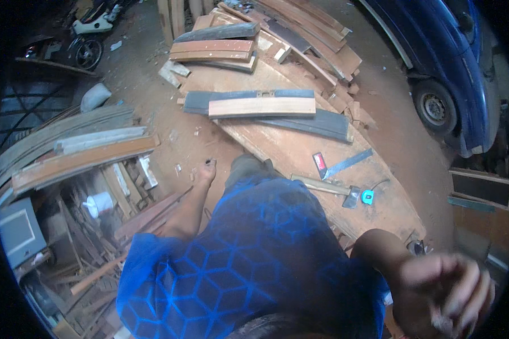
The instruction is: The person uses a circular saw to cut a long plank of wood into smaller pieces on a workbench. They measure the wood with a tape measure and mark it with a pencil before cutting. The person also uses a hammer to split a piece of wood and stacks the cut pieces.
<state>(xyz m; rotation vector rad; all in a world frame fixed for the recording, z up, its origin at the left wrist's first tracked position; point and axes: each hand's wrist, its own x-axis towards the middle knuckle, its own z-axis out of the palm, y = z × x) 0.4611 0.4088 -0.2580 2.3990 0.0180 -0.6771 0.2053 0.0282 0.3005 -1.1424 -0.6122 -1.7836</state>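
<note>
My left hand [205,173] hangs low beside my left leg, its fingers curled closed around something small and dark that I cannot make out. Raised at the lower right is my right hand [444,288], slightly blurred, with bent fingers drawn together; what they hold, if anything, is hidden. Between the hands, on a wooden board worktop [291,144], lie a try square [348,164] with a red-marked handle, a hammer [350,196] with a wooden handle and a teal tape measure [367,196]. Farther up, a pale-faced plank [263,107] rests across dark planks [328,123].
More planks [212,50] are stacked at the worktop's far end, with long boards [316,34] beyond. Left are timber piles [85,161], offcuts and a white bucket [99,203]. A blue vehicle [452,73] stands right; a motorcycle [90,42] is far left.
</note>
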